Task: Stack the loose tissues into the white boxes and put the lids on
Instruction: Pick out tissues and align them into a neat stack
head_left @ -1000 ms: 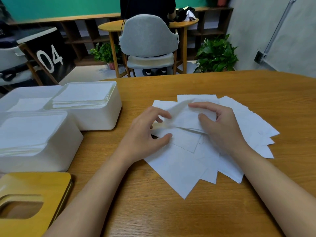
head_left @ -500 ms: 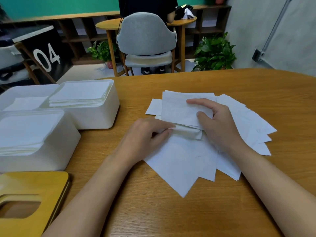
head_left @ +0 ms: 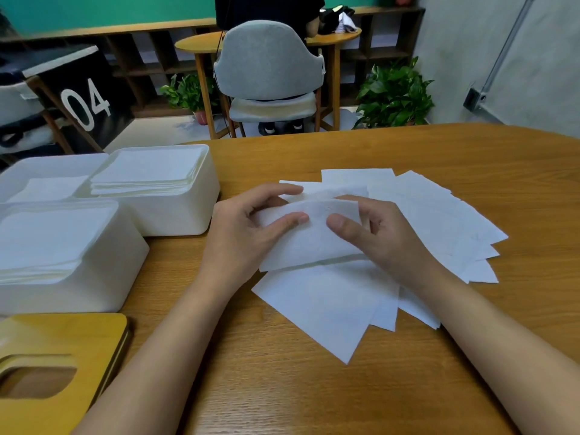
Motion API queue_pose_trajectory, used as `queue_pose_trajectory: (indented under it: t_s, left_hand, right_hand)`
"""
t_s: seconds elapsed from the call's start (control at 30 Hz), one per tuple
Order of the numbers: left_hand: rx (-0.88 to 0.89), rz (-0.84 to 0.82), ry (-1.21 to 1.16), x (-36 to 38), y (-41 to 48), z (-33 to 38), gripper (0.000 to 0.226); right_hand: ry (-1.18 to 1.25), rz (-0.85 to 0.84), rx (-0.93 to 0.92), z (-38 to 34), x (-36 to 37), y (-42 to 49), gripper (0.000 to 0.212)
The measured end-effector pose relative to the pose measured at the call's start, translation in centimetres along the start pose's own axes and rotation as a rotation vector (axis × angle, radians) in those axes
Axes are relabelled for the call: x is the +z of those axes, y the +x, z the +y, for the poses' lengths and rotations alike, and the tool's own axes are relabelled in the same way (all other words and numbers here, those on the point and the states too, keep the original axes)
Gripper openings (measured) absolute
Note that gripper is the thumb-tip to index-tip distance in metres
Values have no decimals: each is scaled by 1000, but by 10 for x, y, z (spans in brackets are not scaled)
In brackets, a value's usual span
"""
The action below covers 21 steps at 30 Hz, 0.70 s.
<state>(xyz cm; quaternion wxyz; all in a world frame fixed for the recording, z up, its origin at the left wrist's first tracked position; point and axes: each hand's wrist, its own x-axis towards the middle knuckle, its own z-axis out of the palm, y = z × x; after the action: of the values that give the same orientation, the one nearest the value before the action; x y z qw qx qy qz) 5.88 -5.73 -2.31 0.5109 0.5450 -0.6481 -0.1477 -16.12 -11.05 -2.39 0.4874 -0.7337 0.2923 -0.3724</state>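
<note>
Loose white tissues (head_left: 433,221) lie fanned out on the wooden table (head_left: 314,387). A small stack of tissues (head_left: 314,243) is lifted above the pile; my left hand (head_left: 248,233) pinches its left end and my right hand (head_left: 383,237) pinches its right end, thumbs on top. Three open white boxes stand at the left: the near box (head_left: 94,293), the middle box (head_left: 179,215) and the far box (head_left: 28,171), each with tissues inside. A yellow wooden lid (head_left: 62,350) with an oval slot lies at the front left.
Beyond the table's far edge stand a grey chair (head_left: 270,64), a small round table (head_left: 194,45) and two potted plants (head_left: 395,95). A black sign marked 04 (head_left: 84,98) is at the back left. Bare wood shows in front of the tissue pile.
Both hands gathered several tissues from the pile and raised them as one stack. My left hand moved up from the table onto the stack's left end.
</note>
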Motion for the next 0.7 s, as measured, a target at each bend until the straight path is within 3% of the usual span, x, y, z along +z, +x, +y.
queue_pose_trajectory:
  t_s: [0.1,0.37,0.47,0.53,0.63,0.7]
  left_hand:
    - [-36,15,-8,1,0,2,32]
    - [-56,42,9,9,0,1,32]
    - [81,89,160,12,-1,4,28]
    - [137,-36,183,13,-3,2,20]
    - [147,-314,222,15,-5,-2,14]
    - [107,-459,260,15,-6,-3,24]
  right_hand:
    - [-62,52,27,4,1,2,17]
    - [-100,51,-52,13,-1,5,64]
    - [-71,183,-65,16,-7,6,50]
    - [-146,240,-57,21,-15,7,32]
    - [-192,257,50,27,-20,9,38]
    - [-210,265,109,28,-20,10,35]
